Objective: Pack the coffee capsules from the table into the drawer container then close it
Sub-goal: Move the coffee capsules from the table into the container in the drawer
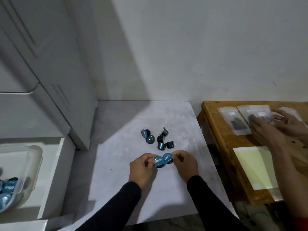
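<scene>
Blue foil tops on both held capsules, turned up toward the camera, so easy to read and easy to drop flat into the box. Left hand [143, 167] curled, with fingertips pinching one capsule [157, 161] by its side. Right hand [184, 161] curled the same way, pinching the other capsule [167, 158]. Held side by side, just touching, low over the white table [183, 189], probably so two can go across in one trip. Six more loose capsules [157, 139] in a little heap just past the hands, some upright, some tipped over, some touching. Drawer container [35, 157] pulled out at the far left, well apart from the heap, clear plastic with a few blue tops already inside [6, 192]. Open on top, so ready to take more. Not yet closed, and best left that way until the table heap is gone. Likely next: a swing to the left with both hands. Wooden table [221, 139] on the right, with small clear bags [236, 120] and another person's hands [273, 124] over them, blurry, not part of this job.
</scene>
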{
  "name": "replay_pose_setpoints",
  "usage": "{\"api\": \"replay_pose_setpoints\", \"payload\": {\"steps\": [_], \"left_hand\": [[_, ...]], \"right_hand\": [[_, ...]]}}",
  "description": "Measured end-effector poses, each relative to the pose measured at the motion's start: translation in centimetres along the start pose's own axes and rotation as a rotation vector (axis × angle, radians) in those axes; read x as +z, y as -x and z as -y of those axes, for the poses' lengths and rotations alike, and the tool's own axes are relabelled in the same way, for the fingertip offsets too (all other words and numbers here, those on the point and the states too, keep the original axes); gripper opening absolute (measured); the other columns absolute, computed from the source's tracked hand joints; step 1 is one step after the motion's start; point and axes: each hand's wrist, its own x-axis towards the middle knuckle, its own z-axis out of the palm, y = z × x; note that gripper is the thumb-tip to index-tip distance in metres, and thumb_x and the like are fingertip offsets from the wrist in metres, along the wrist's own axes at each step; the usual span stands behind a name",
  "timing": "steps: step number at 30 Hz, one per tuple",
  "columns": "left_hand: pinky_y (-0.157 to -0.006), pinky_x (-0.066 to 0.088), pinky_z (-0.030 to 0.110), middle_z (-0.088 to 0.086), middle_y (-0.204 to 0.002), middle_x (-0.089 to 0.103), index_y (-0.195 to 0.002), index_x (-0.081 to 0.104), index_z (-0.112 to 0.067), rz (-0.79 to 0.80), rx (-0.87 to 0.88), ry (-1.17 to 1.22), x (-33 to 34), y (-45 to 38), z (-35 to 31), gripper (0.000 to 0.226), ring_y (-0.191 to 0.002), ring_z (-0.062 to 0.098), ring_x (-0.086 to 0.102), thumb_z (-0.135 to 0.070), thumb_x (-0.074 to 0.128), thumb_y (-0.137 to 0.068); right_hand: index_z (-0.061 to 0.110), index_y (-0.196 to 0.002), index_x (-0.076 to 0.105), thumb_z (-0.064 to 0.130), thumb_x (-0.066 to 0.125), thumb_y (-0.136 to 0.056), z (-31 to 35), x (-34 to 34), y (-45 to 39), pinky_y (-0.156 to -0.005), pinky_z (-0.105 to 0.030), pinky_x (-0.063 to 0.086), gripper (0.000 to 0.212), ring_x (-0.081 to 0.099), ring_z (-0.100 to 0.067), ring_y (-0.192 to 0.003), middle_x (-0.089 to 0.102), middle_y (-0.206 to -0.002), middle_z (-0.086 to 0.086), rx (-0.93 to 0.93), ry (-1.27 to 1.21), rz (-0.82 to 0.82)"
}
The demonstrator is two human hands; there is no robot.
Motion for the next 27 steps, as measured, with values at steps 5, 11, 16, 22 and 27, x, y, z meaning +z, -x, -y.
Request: {"api": "replay_pose_setpoints", "payload": {"steps": [5, 11, 16, 22, 27], "left_hand": [[-0.064, 0.043, 0.000, -0.009, -0.076, 0.071, -0.084, 0.071, -0.025, -0.081, 0.077, 0.016, -2.8, 0.8, -1.3, 0.020, -0.072, 0.003, 0.064, -0.008, 0.061, -0.085], [-0.067, 0.050, 0.010, -0.010, -0.077, 0.073, -0.082, 0.070, -0.034, -0.177, 0.202, 0.029, -9.6, 2.8, -4.5, 0.023, -0.072, 0.003, 0.066, -0.012, 0.064, -0.084], [-0.069, 0.042, -0.002, -0.023, -0.078, 0.070, -0.088, 0.073, -0.030, -0.252, 0.273, -0.066, -18.9, 4.8, -5.0, 0.018, -0.074, -0.013, 0.063, -0.013, 0.068, -0.081], [-0.066, 0.045, 0.002, -0.031, -0.074, 0.069, -0.083, 0.073, -0.036, -0.245, 0.225, -0.291, -31.2, 5.6, -1.9, 0.020, -0.073, -0.012, 0.064, -0.017, 0.069, -0.080], [-0.057, 0.041, 0.002, -0.029, -0.058, 0.066, -0.082, 0.073, -0.027, -0.098, 0.183, -0.405, -39.3, 4.6, 1.5, 0.017, -0.054, -0.015, 0.058, -0.011, 0.068, -0.082]], "right_hand": [[0.024, -0.070, 0.066, 0.006, 0.061, -0.080, 3.2, -0.5, 0.6, -0.064, -0.016, 0.050, 0.021, 0.064, -0.011, -0.065, 0.067, -0.066, 0.007, -0.047, -0.230, -0.026], [0.008, -0.086, 0.067, -0.001, 0.058, -0.084, 9.6, -0.7, 1.9, -0.057, -0.013, 0.049, 0.013, 0.060, 0.003, -0.056, 0.069, -0.073, -0.001, -0.108, -0.562, 0.082], [0.008, -0.082, 0.069, -0.004, 0.060, -0.082, 17.3, 1.2, 4.4, -0.055, -0.008, 0.045, 0.016, 0.055, 0.004, -0.050, 0.066, -0.065, 0.004, -0.265, -0.589, 0.182], [0.009, -0.083, 0.071, -0.003, 0.061, -0.082, 25.2, 7.5, 7.8, -0.063, -0.011, 0.048, 0.016, 0.060, -0.004, -0.064, 0.068, -0.074, -0.003, -0.400, -0.463, 0.400], [0.007, -0.086, 0.072, 0.001, 0.062, -0.082, 29.9, 15.3, 10.0, -0.059, -0.007, 0.043, 0.012, 0.050, 0.004, -0.052, 0.060, -0.062, 0.009, -0.456, -0.256, 0.502]]}}
